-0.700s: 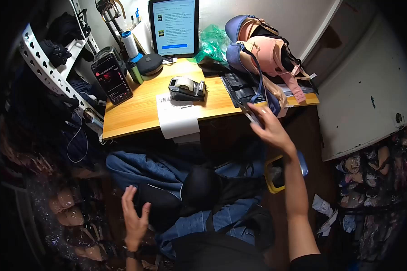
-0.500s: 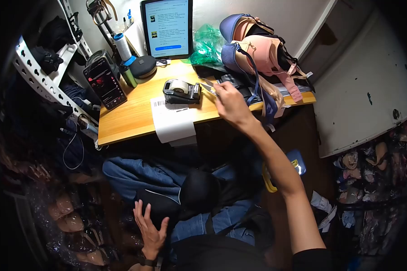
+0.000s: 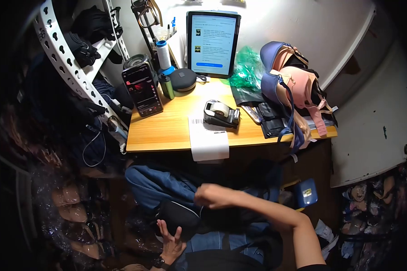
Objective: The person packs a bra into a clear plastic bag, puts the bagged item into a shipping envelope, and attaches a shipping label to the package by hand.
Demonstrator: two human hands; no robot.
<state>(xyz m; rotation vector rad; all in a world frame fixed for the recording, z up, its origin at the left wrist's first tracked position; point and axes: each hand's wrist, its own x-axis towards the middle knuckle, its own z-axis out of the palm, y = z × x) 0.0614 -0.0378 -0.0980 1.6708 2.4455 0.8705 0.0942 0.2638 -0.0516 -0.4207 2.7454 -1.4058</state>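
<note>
A black bra (image 3: 180, 214) with padded cups lies across my lap, over blue jeans. My left hand (image 3: 172, 241) rests at the near edge of its left cup, fingers spread and thumb apart. Above the bra, my right hand (image 3: 212, 196) has curled fingers; what they hold, if anything, is hidden. On the table, a slim silvery tool (image 3: 252, 114) lies beside the tape dispenser (image 3: 221, 114). Under the dispenser, a white paper sheet with a barcode (image 3: 209, 147) hangs over the table's front edge.
On the wooden table (image 3: 163, 137) stand a tablet (image 3: 212, 45), a phone (image 3: 142, 90) and a round black case (image 3: 183, 80). Blue and pink bras (image 3: 298, 86) are piled at right beside green plastic (image 3: 248, 70). A blue container (image 3: 306, 193) sits low at right.
My right hand has left the table and come down over the bra in my lap. The silvery tool it held now lies on the table. My view has shifted.
</note>
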